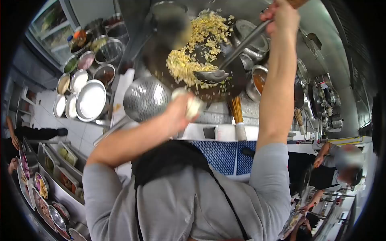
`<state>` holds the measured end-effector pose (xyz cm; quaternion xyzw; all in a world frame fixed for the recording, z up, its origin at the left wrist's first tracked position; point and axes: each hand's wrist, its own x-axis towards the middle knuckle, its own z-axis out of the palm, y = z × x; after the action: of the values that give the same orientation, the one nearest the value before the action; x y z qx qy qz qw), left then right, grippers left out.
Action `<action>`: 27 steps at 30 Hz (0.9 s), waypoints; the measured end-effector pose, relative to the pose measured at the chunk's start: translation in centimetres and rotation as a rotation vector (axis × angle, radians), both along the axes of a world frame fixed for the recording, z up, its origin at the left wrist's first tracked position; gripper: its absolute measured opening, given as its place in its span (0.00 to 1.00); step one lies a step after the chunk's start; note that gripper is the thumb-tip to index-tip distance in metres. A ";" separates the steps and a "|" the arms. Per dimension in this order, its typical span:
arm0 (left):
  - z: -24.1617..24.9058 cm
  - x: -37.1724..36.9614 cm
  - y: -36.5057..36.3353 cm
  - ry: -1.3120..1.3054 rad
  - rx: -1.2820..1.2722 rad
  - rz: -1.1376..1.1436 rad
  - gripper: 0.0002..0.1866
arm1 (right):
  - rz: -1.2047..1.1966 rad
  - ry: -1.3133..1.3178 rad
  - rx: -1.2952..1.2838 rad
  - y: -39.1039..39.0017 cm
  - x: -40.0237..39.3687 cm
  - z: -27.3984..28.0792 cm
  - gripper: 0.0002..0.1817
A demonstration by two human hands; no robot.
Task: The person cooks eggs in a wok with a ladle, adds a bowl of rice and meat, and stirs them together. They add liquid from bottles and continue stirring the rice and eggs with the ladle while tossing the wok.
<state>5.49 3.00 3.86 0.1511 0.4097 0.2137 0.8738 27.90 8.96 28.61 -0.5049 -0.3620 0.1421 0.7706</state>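
My left hand (pixel 180 111) is closed around a folded white cloth (pixel 194 107) at the near edge of a dark wok (pixel 235 80); whatever the cloth wraps is hidden. High on the right, my right hand (pixel 283 20) grips the handle of a long metal ladle (pixel 211 76). The ladle's bowl is low over the wok, beside the rice. Fried rice (pixel 183 64) with yellow egg bits spreads across the wok and up its far side, with some grains apparently in the air.
A perforated metal strainer (pixel 146 98) sits left of the wok. Bowls of ingredients (pixel 91 99) crowd the far left. A bamboo brush (pixel 237 118) stands at the near right, and a pot of orange-brown liquid (pixel 259 78) beyond it. Another person (pixel 325 168) is at the right.
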 end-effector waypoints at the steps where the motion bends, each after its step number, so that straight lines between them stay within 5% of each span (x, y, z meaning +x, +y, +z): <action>1: 1.7 1.4 1.8 -0.006 -0.066 -0.006 0.04 | 0.174 -0.012 -0.027 -1.0 0.7 0.1 0.14; 2: 0.9 2.7 4.5 -0.045 -0.049 -0.002 0.05 | 0.126 -0.073 -0.044 -1.3 0.2 -1.2 0.14; 3: -0.9 3.9 5.9 -0.087 -0.028 0.001 0.06 | -0.198 -0.213 -0.106 -1.8 -3.4 -3.4 0.14; 7: -11.1 4.9 5.6 -0.144 0.109 0.064 0.09 | -0.028 -0.102 0.311 2.8 -0.2 -11.5 0.13; 11: -3.9 2.1 2.4 -0.002 0.055 0.084 0.06 | 0.045 0.014 0.156 0.1 -0.2 -5.9 0.16; 16: -8.7 6.5 11.0 0.022 0.121 0.058 0.06 | 0.008 -0.122 0.169 -0.5 -2.1 -5.1 0.16; 20: -9.0 6.4 11.6 0.068 0.151 -0.013 0.04 | 0.102 -0.276 0.489 -1.7 -0.6 -12.6 0.18; 23: -9.1 6.4 11.1 0.082 0.158 -0.009 0.04 | 0.065 -0.111 0.358 2.7 0.9 -22.8 0.20; 27: -8.2 6.2 11.0 0.123 0.154 0.004 0.04 | -0.060 -0.308 0.169 8.1 2.3 -16.8 0.18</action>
<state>11.70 13.99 -4.32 0.2300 0.4454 0.2368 0.8323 30.19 17.01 11.82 -0.4646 -0.4713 0.0092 0.7496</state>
